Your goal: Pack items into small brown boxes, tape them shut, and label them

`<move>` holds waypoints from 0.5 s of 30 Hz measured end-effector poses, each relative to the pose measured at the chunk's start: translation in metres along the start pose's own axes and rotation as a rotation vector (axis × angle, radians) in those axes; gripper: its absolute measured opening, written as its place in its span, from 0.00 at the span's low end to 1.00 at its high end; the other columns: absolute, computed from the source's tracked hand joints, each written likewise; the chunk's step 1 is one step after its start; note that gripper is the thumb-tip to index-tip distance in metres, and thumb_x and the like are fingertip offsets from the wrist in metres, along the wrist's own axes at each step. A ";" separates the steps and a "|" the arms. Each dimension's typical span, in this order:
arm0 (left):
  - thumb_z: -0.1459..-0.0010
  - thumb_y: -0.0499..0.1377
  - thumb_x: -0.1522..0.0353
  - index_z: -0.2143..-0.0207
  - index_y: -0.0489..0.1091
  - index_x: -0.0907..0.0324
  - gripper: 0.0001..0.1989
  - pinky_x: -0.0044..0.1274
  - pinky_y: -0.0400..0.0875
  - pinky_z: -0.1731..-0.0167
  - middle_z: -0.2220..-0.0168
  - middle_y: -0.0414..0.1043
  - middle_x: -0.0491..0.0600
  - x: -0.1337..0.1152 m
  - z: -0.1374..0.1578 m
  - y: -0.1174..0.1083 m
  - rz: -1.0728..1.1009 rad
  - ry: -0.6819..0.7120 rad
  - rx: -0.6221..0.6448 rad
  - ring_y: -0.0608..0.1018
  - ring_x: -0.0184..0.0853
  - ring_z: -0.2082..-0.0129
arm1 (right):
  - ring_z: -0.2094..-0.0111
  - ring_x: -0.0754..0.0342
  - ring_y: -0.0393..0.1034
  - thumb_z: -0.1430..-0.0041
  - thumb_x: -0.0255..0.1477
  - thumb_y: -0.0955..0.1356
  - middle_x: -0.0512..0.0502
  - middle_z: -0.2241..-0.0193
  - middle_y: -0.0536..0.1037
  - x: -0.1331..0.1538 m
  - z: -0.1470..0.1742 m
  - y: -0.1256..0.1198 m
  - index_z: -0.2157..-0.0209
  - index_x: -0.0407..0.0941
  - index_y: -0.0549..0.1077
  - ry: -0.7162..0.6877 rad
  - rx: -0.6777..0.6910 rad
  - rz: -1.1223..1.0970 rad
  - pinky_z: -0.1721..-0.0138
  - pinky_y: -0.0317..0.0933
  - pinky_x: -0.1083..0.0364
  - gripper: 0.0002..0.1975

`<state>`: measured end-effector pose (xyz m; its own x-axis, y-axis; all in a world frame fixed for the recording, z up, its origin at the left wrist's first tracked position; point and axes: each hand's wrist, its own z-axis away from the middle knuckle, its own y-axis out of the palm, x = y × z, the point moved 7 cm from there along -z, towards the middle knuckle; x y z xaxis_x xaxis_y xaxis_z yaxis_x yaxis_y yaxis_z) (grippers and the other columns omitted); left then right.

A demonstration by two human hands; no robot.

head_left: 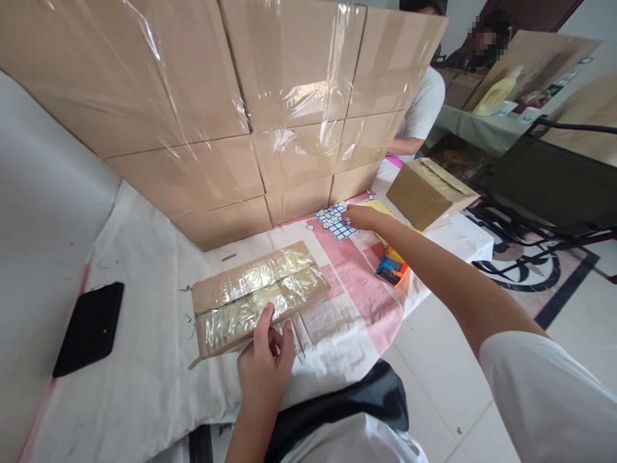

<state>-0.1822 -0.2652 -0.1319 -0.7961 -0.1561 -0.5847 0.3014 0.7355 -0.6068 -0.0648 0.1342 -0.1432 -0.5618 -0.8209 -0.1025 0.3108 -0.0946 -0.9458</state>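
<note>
A flat cardboard box [289,290] with shiny clear tape across its top lies in front of me. My left hand [266,363] is at its near edge, index finger on the taped top, thumb apart and other fingers curled, holding nothing. Farther off, my right hand [362,217] reaches over a blue-lined grid sheet [342,231] strewn with small white pieces. Its fingers are pinched together, and what they hold, if anything, is too small to make out. Beside it lies a yellow sheet [378,204], partly under my forearm. An orange and blue plastic object [393,270] sits nearer me.
A wall of taped cardboard boxes [299,151] stands along the table's far side. A smaller box [427,193] is at the right end of the cloth-covered table [357,360]. A black phone-like slab [91,328] lies left. A person's white sleeve [429,96] shows behind; a dark folding chair [554,167] stands right.
</note>
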 end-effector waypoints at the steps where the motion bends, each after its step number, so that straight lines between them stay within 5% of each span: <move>1: 0.37 0.61 0.64 0.39 0.62 0.60 0.26 0.15 0.64 0.80 0.81 0.65 0.34 0.000 -0.001 0.001 0.001 -0.013 -0.001 0.68 0.24 0.84 | 0.58 0.47 0.73 0.38 0.23 0.67 0.35 0.50 0.74 0.001 -0.003 0.001 0.54 0.40 0.78 0.006 -0.006 0.010 0.63 0.59 0.56 0.12; 15: 0.40 0.64 0.65 0.41 0.64 0.62 0.27 0.16 0.67 0.78 0.81 0.68 0.36 0.003 -0.002 -0.005 -0.066 -0.034 -0.004 0.69 0.24 0.84 | 0.59 0.45 0.74 0.39 0.20 0.64 0.34 0.57 0.81 -0.009 0.017 -0.019 0.60 0.42 0.78 0.106 -0.168 -0.042 0.63 0.57 0.53 0.11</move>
<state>-0.1866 -0.2681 -0.1294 -0.7958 -0.2272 -0.5613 0.2462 0.7256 -0.6426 -0.0524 0.1339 -0.1186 -0.6516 -0.7538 -0.0847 0.1574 -0.0251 -0.9872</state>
